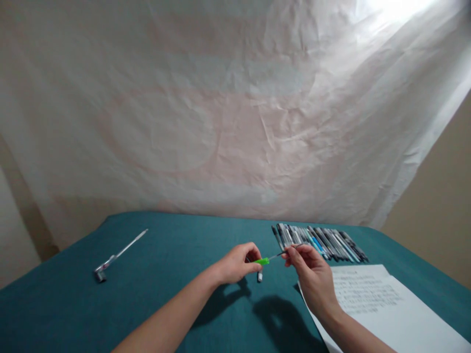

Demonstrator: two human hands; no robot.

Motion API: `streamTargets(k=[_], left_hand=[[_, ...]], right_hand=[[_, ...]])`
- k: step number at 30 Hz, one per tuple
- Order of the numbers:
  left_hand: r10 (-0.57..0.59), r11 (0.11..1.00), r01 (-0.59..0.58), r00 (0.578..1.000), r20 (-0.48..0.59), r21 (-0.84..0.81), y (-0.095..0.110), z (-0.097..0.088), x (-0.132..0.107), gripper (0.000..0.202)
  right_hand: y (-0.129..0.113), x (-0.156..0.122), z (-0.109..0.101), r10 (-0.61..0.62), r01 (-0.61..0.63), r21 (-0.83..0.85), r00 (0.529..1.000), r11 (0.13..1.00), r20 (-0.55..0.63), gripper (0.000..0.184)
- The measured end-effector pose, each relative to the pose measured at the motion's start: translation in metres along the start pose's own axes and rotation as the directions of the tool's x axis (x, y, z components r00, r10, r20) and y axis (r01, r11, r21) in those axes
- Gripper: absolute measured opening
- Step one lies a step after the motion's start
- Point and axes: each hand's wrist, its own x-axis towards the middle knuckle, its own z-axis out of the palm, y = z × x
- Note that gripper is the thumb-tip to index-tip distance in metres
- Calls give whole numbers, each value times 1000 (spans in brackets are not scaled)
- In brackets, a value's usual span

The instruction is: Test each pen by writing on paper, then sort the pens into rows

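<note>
My left hand (245, 262), fingers pinched, grips a bright green pen part (262, 261) whose back end is hidden in the fingers. A thin pen refill (276, 255) runs from the green piece's right end toward my right hand (312, 274). Thumb and forefinger of the right hand are closed on the refill's dark end, part of which sticks out above the fingertips. Whether the refill is inside the green piece or just touching it, I cannot tell. Just below the left fingertips a small piece with a white end (259, 277) shows, partly hidden by the hand.
Several pens (334, 243) lie side by side in a row at the back right. Handwritten paper sheets (386, 314) lie at the front right. A long, clear pen-like stick (127, 249) with a dark block (100, 275) at its near end rests on the teal tablecloth (176, 245). Behind hangs pale sheeting (235, 122).
</note>
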Motion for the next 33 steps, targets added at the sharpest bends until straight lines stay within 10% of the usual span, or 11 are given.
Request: streamTargets(k=[23, 27, 33], left_hand=[[-26, 980, 31, 999, 26, -196, 2, 1, 1, 20], [-39, 969, 26, 998, -48, -248, -7, -2, 4, 21], [-47, 946, 21, 996, -74, -324, -15, 1, 6, 25]], right_hand=[[33, 1, -5, 121, -55, -238, 955, 970, 269, 25], [42, 3, -7, 17, 200, -456, 903, 867, 429, 21], [43, -2, -2, -36, 641, -577, 684, 507, 728, 45]])
